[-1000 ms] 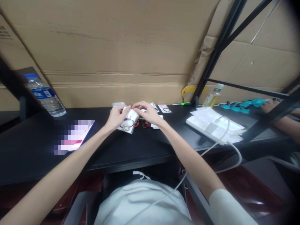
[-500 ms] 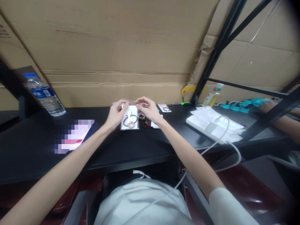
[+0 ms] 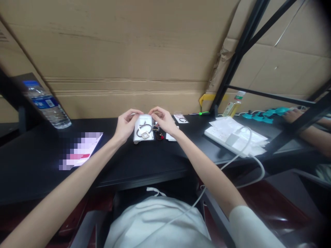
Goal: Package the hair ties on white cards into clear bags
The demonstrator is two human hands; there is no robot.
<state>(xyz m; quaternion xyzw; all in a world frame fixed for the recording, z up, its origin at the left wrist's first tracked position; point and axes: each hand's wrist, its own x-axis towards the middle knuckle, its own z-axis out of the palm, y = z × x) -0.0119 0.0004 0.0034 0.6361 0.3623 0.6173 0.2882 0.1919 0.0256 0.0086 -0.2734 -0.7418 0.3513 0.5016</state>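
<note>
The small clear plastic bag with a dark cord loop and pale square buckle inside (image 3: 143, 129) is held just above the black desk (image 3: 144, 162), its long axis running away from the person. Both grips pinch its far top edge — the left hand (image 3: 126, 124) at the left corner, the right hand (image 3: 162, 121) at the right — equally near. More small bagged pieces (image 3: 181, 119) lie just beyond.

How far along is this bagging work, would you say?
Done, it seems: one bagged black loop lies at the back of the desk. In hand: the left hand and right hand pinch the top of a clear bag holding a black band. Left: loose bands beside it, not yet bagged.
</note>
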